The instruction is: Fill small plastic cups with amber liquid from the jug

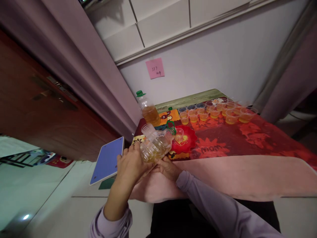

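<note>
A big clear plastic bottle with a green handle lies tilted over the near left of the table. Some yellow liquid sits in its lower side. My left hand is wrapped around the base end. From below, my right hand grips the bottle's near side. Its neck points away to the right, over a clear plastic cup on a red scalloped plate. Whether liquid is flowing out is not clear. A stack of clear cups stands just behind the bottle.
Behind stands a second bottle, green-capped, with amber liquid. A small green cap lies nearby. Several clear cups line the back of the table, many with orange-yellow liquid. A blue-topped stool or board is at the left edge.
</note>
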`<state>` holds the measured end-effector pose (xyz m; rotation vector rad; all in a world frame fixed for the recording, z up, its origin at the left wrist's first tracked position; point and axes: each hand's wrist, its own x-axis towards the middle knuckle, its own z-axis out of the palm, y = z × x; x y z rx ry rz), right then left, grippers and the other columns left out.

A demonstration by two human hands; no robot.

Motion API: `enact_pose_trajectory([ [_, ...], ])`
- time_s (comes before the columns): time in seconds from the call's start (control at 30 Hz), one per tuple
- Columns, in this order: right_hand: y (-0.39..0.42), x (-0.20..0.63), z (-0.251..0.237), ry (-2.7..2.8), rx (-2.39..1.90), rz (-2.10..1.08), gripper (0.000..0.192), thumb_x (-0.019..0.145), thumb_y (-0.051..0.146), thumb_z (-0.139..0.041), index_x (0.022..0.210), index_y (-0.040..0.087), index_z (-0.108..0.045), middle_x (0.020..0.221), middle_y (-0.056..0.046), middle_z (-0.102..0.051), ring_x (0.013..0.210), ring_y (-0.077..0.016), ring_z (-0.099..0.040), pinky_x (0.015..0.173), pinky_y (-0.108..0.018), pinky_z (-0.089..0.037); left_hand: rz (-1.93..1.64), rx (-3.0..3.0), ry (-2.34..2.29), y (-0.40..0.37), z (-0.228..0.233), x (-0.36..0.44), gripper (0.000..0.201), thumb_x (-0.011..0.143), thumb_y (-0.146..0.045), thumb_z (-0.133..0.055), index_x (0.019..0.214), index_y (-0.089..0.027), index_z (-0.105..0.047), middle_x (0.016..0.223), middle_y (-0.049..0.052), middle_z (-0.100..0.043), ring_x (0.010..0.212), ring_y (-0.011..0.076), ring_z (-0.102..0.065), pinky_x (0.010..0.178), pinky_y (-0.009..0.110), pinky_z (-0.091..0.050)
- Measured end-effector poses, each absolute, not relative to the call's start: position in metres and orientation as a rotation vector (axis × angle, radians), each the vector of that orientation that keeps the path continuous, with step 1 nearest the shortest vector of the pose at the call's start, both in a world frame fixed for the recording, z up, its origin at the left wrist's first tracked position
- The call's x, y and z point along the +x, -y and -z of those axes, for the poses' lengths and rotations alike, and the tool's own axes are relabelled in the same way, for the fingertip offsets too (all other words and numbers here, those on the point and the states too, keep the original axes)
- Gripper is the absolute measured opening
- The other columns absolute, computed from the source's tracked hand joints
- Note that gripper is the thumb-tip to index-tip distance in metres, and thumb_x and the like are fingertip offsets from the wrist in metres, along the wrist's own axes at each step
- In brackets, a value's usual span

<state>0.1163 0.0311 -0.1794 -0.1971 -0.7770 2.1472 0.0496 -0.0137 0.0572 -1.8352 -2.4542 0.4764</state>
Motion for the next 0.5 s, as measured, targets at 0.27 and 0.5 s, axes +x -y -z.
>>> enact_pose_trajectory([
  [0.27, -0.0315, 0.1151, 0.1809, 0.783, -0.171, -2.146, 0.062, 0.085, 0.057, -0.095, 0.132, 0.025, -0.073, 0.126, -0.010, -0.083, 0.119, -0.0304, -0.079, 0.102, -0.053, -0.067, -0.469, -1.835, 2.456, 0.0137, -0.0583, 0.0505, 0.073, 0.090, -0.055, -0.078, 0.147, -0.015, -0.057, 0.148, 0.025, -0.071, 0.140, 0.0435, -0.067, 0.108, 0.053, -0.052],
  [0.5, -0.0317, 0.1153, 0.1814, 0.774, -0.176, -2.152, 0.063, 0.084, 0.058, -0.097, 0.132, 0.024, -0.073, 0.126, -0.010, -0.084, 0.116, -0.0292, -0.080, 0.102, -0.052, -0.067, -0.471, -1.830, 2.453, 0.0125, -0.0568, 0.0503, 0.074, 0.088, -0.055, -0.080, 0.146, -0.014, -0.058, 0.147, 0.025, -0.072, 0.139, 0.0438, -0.068, 0.107, 0.052, -0.052],
])
